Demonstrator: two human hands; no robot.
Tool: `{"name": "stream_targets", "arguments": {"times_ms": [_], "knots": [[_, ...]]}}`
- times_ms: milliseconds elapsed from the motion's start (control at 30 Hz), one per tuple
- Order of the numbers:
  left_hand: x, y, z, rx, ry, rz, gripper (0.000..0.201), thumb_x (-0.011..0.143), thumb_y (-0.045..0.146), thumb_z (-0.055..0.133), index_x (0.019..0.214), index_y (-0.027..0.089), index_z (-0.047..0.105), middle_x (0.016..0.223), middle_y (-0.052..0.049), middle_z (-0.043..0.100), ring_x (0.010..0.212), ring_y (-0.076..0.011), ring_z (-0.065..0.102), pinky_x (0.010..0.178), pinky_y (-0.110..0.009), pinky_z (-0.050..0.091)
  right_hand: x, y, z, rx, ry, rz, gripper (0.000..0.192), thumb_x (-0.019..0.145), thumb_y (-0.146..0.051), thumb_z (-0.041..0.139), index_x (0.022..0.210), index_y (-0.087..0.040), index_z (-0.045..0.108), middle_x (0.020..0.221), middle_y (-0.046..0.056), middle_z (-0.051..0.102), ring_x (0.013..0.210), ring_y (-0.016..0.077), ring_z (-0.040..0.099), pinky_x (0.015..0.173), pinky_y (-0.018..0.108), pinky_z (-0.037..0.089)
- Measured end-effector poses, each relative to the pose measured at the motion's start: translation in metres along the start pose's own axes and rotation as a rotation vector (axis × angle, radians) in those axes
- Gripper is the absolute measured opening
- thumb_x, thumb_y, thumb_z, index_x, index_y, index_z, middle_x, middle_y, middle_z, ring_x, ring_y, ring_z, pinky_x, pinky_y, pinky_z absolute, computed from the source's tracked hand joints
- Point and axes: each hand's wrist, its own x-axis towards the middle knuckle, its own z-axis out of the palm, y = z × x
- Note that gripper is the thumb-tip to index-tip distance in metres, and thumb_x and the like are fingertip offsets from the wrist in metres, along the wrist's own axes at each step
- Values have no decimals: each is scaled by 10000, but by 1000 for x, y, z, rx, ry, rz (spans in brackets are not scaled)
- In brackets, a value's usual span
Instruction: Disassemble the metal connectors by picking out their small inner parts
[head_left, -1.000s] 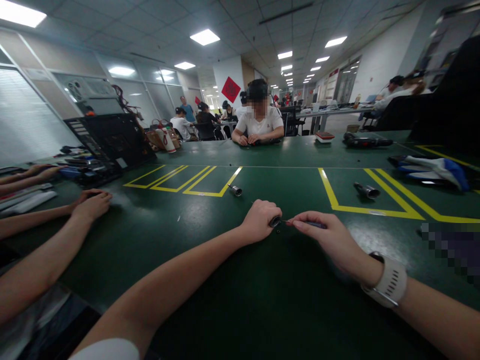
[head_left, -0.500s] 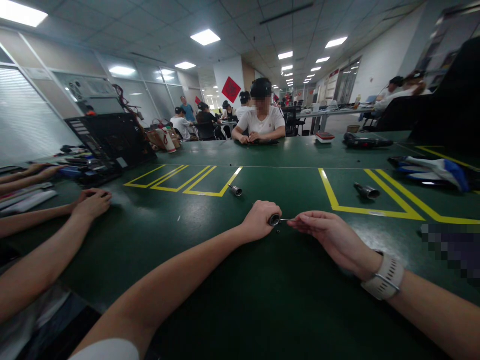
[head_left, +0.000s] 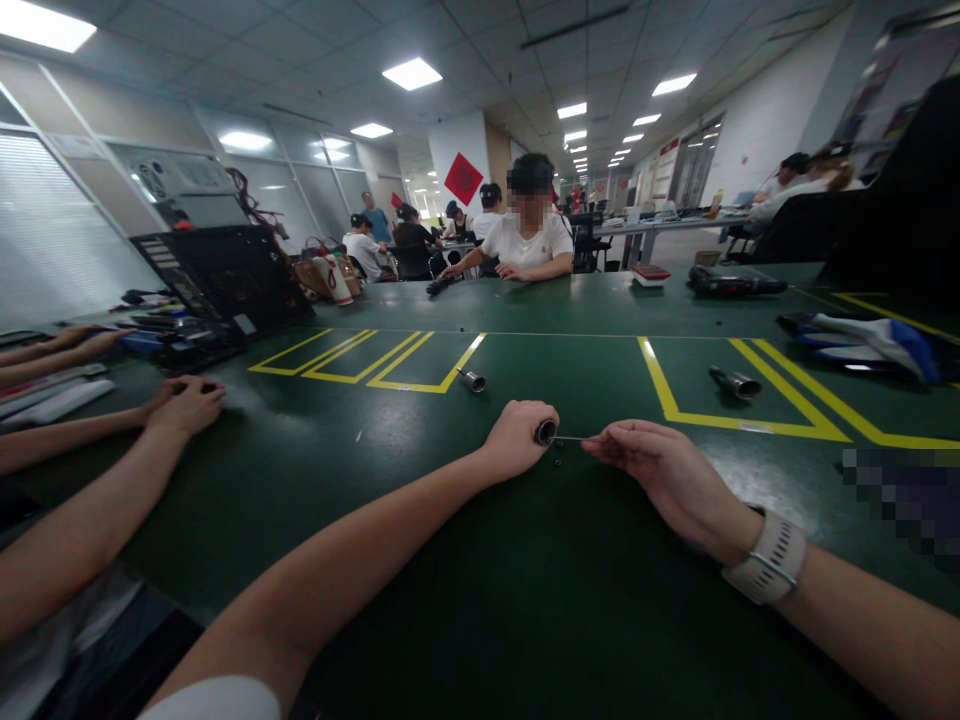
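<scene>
My left hand (head_left: 519, 440) is closed around a hole saw (head_left: 546, 432), its round open mouth turned to the right and its rear hidden in the fist. From the right, my right hand (head_left: 645, 455) pinches a thin metal rod (head_left: 571, 438) between thumb and fingers. The rod's far end meets the mouth of the hole saw; whether it goes inside I cannot tell. Just below lies a small dark ring-like piece (head_left: 558, 463) on the green table (head_left: 480, 570). Two similar hole saws lie farther off, one (head_left: 472, 380) by the left tape marks and another (head_left: 735, 383) inside the right ones.
Yellow tape outlines (head_left: 409, 388) mark the table. Blue-and-white gloves (head_left: 870, 345), a dark power tool (head_left: 735, 283) and a red-and-white box (head_left: 650, 275) lie to the right. A co-worker's hands (head_left: 187, 405) rest at left; another person (head_left: 529, 240) sits opposite. A black case (head_left: 225, 285) stands back left.
The hole saw has tilted and moved slightly left, and my right hand slightly right, showing more rod. Another small dark bit shows beneath the rod. The person opposite has reached sideways to a dark object.
</scene>
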Motion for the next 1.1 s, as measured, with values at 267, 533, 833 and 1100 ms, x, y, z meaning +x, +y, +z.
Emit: {"name": "stream_targets", "arguments": {"times_ms": [267, 533, 833, 1100], "knots": [[1, -2, 2, -98, 15, -123, 39, 716, 140, 579, 743, 165, 566, 731, 16, 574, 690, -130, 530, 635, -250, 393, -3, 3, 5, 18, 105, -42, 131, 641, -288, 693, 645, -163, 658, 718, 39, 677, 770, 192, 640, 790, 345, 451], [-1, 0, -1, -206, 83, -82, 92, 705, 212, 613, 742, 156, 550, 735, -3, 574, 693, -144, 543, 633, -263, 414, -4, 7, 9, -138, 148, -81, 170, 618, -318, 696, 664, -157, 665, 723, 54, 673, 763, 213, 617, 790, 388, 431], [-1, 4, -3, -208, -49, 39, 38, 691, 149, 588, 722, 163, 572, 704, 3, 629, 686, -139, 588, 715, -287, 438, -1, 11, 5, -119, 188, -125, 155, 636, -306, 674, 662, -155, 652, 717, 57, 661, 739, 211, 626, 745, 381, 467], [-1, 2, -5, -209, -79, 49, 156, 675, 189, 620, 814, 169, 551, 812, -13, 602, 758, -149, 568, 711, -286, 443, 3, 17, -1, -180, 325, -267, 207, 725, -375, 617, 786, -178, 632, 787, 50, 636, 781, 199, 598, 721, 370, 476]]}}
